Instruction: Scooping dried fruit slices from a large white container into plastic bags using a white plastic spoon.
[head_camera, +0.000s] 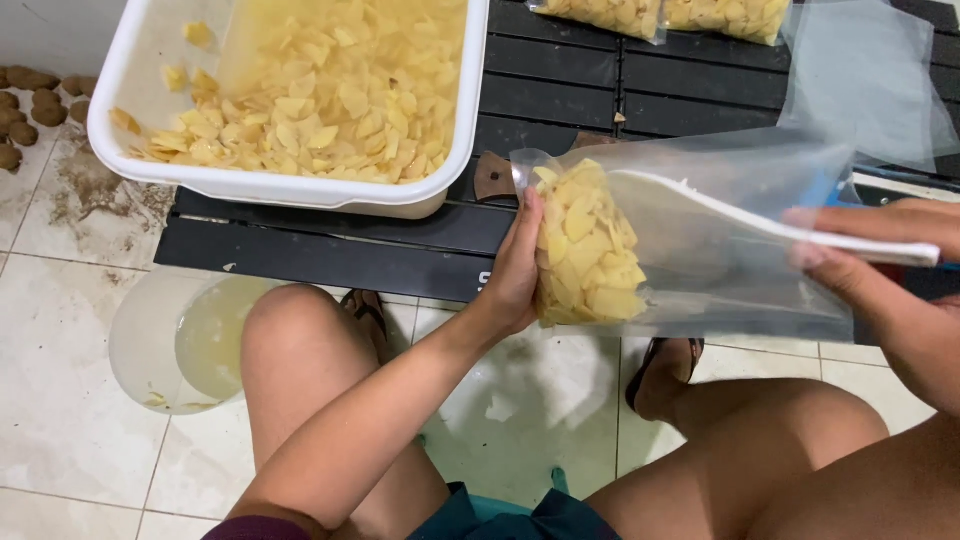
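Observation:
My left hand cups the bottom end of a clear plastic bag lying sideways, packed with pale yellow slices. My right hand is at the bag's open end and grips the handle of a flat white scoop that reaches inside the bag toward the slices. A white rectangular tub full of the same yellow slices sits on the black slatted table, up and to the left of my left hand.
Filled clear bags and an empty bag lie at the table's back right. A round bowl of cloudy liquid stands on the tiled floor by my left knee. Brown round lumps lie on the floor far left.

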